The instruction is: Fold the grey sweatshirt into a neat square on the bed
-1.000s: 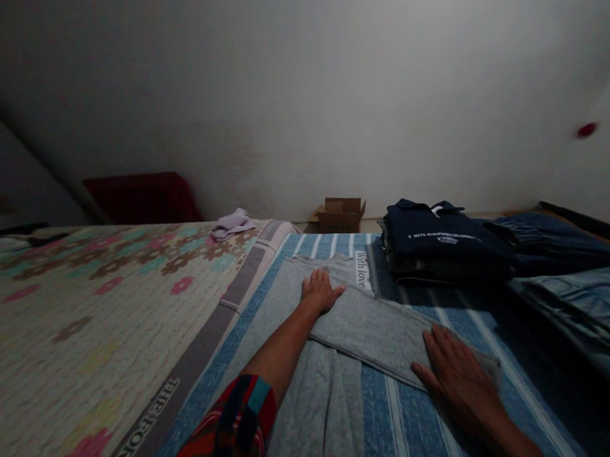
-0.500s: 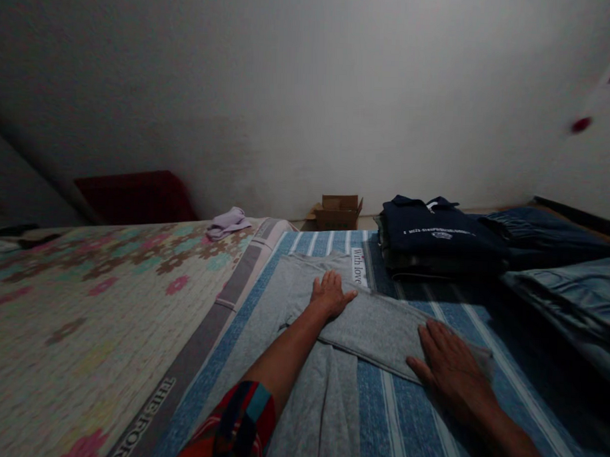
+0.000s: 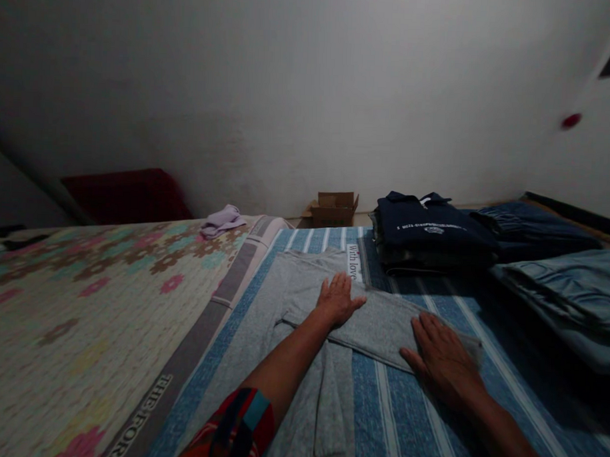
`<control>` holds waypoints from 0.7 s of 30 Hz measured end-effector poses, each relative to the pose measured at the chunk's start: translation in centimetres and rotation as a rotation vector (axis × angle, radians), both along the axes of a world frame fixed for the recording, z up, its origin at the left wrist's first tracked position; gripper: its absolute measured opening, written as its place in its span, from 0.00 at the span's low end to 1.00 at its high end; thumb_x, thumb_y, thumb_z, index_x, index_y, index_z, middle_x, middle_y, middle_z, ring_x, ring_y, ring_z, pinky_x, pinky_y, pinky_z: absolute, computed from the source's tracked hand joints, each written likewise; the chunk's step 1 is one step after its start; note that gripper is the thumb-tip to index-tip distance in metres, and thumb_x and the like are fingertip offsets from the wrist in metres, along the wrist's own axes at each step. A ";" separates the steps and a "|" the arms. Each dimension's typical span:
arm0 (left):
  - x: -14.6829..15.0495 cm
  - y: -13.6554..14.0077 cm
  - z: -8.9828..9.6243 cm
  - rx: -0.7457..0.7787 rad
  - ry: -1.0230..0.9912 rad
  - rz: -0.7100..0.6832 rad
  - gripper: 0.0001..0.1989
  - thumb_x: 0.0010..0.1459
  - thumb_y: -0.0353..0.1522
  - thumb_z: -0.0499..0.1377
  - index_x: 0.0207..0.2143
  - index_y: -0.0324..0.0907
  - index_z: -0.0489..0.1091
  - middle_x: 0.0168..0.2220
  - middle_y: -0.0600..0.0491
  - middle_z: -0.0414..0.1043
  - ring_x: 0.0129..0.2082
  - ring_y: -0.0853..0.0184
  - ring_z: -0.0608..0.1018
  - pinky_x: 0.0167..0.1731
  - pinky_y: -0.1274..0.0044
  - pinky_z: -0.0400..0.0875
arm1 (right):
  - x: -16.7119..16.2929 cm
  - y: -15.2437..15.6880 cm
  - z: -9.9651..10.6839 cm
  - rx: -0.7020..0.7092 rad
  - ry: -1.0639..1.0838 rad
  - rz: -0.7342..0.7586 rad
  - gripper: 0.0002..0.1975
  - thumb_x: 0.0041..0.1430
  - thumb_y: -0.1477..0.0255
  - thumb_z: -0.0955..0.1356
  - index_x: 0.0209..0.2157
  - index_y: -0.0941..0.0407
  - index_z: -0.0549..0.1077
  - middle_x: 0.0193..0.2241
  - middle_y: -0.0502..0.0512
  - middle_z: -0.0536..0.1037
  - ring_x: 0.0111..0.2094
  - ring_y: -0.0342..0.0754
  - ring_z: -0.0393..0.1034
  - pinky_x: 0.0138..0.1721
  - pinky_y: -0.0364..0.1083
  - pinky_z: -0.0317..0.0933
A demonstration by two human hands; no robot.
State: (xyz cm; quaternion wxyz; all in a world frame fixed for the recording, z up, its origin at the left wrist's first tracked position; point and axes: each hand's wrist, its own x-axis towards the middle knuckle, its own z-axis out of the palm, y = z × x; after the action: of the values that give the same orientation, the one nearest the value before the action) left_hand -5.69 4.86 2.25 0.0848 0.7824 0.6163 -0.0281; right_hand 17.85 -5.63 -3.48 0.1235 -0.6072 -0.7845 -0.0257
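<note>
A grey garment point(image 3: 302, 302) lies spread on a blue striped sheet point(image 3: 418, 419), with one part folded across to the right. My left hand point(image 3: 338, 298) rests flat on the fold near the garment's middle, fingers spread. At the fold's right end, my right hand point(image 3: 443, 358) presses flat on the cloth. Neither hand grips anything.
A stack of folded dark navy clothes point(image 3: 429, 233) sits beyond the garment, with folded denim pieces point(image 3: 558, 284) to its right. A floral bedcover point(image 3: 97, 301) spreads left, with a small lilac cloth point(image 3: 220, 220) on it. A cardboard box point(image 3: 333, 208) stands by the wall.
My left hand has slid rightward along the folded part toward my right hand. My right hand stays pressed on the fold's end. The view has shifted slightly.
</note>
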 end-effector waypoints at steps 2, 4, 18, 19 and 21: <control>0.7 -0.4 0.1 0.032 -0.011 -0.026 0.41 0.60 0.54 0.36 0.65 0.35 0.44 0.68 0.43 0.35 0.67 0.58 0.40 0.62 0.60 0.35 | 0.0 0.0 0.0 0.009 -0.010 -0.002 0.34 0.61 0.52 0.57 0.57 0.65 0.63 0.60 0.69 0.60 0.62 0.60 0.50 0.59 0.58 0.47; 1.6 -1.0 0.0 0.066 -0.048 -0.100 0.40 0.59 0.55 0.37 0.65 0.37 0.44 0.68 0.45 0.35 0.67 0.59 0.40 0.63 0.61 0.35 | 0.0 0.1 0.1 0.013 -0.013 -0.003 0.34 0.61 0.52 0.57 0.57 0.64 0.63 0.60 0.69 0.60 0.62 0.60 0.50 0.59 0.58 0.47; 3.8 -2.6 -0.2 0.006 -0.073 -0.224 0.39 0.60 0.54 0.37 0.65 0.39 0.44 0.67 0.43 0.39 0.67 0.58 0.42 0.62 0.58 0.35 | -0.3 0.0 0.7 -0.032 -0.009 -0.018 0.34 0.61 0.53 0.58 0.58 0.65 0.62 0.60 0.70 0.59 0.62 0.60 0.49 0.59 0.58 0.46; 4.3 -2.7 -0.1 0.008 -0.082 -0.244 0.38 0.61 0.54 0.37 0.65 0.39 0.43 0.67 0.44 0.38 0.67 0.58 0.42 0.62 0.58 0.35 | -0.3 0.0 0.7 -0.034 -0.009 -0.016 0.35 0.61 0.53 0.58 0.58 0.66 0.62 0.60 0.70 0.59 0.62 0.61 0.49 0.59 0.58 0.45; 5.3 -3.0 -0.1 0.001 -0.101 -0.309 0.37 0.62 0.52 0.36 0.65 0.39 0.43 0.68 0.45 0.38 0.67 0.59 0.43 0.63 0.58 0.36 | -0.1 0.1 0.6 -0.040 -0.024 -0.016 0.35 0.61 0.53 0.57 0.58 0.66 0.62 0.61 0.70 0.59 0.62 0.61 0.49 0.60 0.58 0.45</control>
State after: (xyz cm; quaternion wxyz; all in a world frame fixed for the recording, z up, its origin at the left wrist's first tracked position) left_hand -0.43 1.81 2.16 0.1101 0.8684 0.4835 -0.0010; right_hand 17.72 -5.52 -2.87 0.1016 -0.6154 -0.7814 -0.0183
